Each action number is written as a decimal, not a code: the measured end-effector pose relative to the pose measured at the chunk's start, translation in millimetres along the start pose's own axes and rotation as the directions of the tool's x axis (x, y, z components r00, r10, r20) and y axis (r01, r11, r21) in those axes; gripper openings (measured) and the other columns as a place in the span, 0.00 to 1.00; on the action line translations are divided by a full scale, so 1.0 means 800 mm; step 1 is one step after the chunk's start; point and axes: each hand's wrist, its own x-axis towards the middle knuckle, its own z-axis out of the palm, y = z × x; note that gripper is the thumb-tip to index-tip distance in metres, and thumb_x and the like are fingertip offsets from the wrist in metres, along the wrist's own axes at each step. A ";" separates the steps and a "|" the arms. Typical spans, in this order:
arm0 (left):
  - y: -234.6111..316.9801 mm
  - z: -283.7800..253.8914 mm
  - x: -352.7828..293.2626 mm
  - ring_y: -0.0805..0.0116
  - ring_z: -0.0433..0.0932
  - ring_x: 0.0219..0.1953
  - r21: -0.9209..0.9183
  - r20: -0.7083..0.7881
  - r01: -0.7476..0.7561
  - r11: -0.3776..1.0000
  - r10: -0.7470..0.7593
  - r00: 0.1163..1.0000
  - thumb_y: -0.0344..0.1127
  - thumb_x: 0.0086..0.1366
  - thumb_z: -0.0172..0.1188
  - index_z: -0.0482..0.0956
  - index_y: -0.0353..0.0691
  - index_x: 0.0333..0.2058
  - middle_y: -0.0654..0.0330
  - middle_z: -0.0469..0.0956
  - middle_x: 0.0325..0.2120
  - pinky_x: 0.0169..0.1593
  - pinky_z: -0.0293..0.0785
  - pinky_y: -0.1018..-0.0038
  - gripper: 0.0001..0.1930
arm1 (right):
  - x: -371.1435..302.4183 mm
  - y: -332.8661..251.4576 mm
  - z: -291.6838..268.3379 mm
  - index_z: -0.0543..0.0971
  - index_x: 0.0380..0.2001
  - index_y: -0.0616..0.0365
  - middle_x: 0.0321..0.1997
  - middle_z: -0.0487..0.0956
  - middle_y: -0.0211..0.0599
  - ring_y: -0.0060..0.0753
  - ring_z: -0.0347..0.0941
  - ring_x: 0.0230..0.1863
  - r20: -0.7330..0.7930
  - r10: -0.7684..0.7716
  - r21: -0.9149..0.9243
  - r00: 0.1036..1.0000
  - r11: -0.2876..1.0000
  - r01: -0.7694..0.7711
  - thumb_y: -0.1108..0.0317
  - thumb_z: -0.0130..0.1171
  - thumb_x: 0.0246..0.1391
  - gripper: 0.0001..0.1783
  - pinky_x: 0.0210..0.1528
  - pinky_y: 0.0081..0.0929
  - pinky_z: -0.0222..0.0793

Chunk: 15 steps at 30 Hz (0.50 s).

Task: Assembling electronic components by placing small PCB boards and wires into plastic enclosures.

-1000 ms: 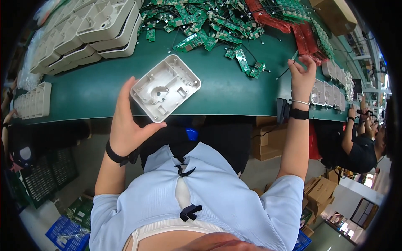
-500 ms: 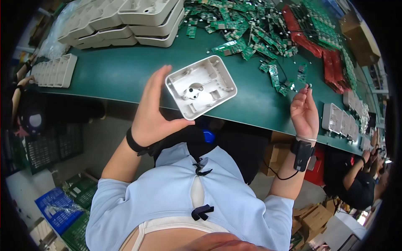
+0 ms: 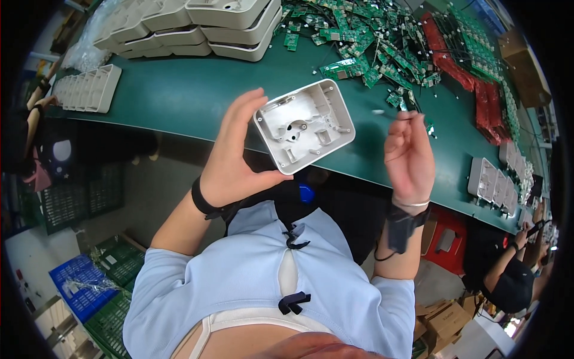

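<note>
My left hand (image 3: 230,155) grips a white plastic housing (image 3: 326,107) by its left side and lower corner, thumb below and fingers along the far left. The housing is tilted with its open side up, showing posts, ribs and a round mount with dark holes. My right hand (image 3: 411,152), palm up, is right of the housing above the table, fingertips pinched together. It seems to hold a small green circuit board, mostly hidden by the fingers and blur. A blurred white piece (image 3: 378,112) shows just left of the fingertips. Loose circuit boards (image 3: 394,97) lie just beyond.
A heap of green circuit boards (image 3: 359,42) with dark wires covers the table's far side, beside red bubble wrap (image 3: 442,54). Stacked white housings (image 3: 239,36) stand far left. More housings (image 3: 491,182) line the right edge. Other people work at both sides.
My right hand has moved left, toward the housing, away from the boards on the right. My left hand still holds the housing at much the same tilt. The whole view has shifted slightly.
</note>
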 end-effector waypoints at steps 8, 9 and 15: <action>0.001 0.007 0.001 0.43 0.66 0.72 -0.167 0.015 0.010 0.986 -0.007 1.000 0.34 0.44 0.84 0.64 0.40 0.73 0.45 0.67 0.69 0.73 0.65 0.55 0.56 | -0.023 0.076 0.036 0.80 0.45 0.67 0.48 0.86 0.48 0.34 0.87 0.44 0.203 -0.266 -0.804 0.942 0.504 0.316 0.80 0.66 0.66 0.07 0.45 0.25 0.83; 0.003 0.007 0.002 0.43 0.66 0.72 -0.168 0.017 0.011 0.986 -0.008 1.000 0.34 0.44 0.84 0.64 0.40 0.73 0.45 0.67 0.69 0.73 0.65 0.55 0.56 | -0.022 0.081 0.038 0.80 0.45 0.68 0.47 0.86 0.47 0.33 0.87 0.44 0.201 -0.257 -0.824 0.945 0.477 0.305 0.80 0.66 0.65 0.07 0.45 0.25 0.83; 0.018 0.002 0.007 0.44 0.67 0.70 -0.102 0.017 -0.061 0.993 0.063 0.998 0.33 0.44 0.84 0.64 0.44 0.74 0.47 0.67 0.68 0.72 0.66 0.55 0.57 | -0.016 0.088 0.039 0.82 0.46 0.69 0.46 0.87 0.44 0.29 0.86 0.45 0.228 -0.209 -0.908 0.951 0.307 0.285 0.82 0.68 0.62 0.10 0.47 0.23 0.82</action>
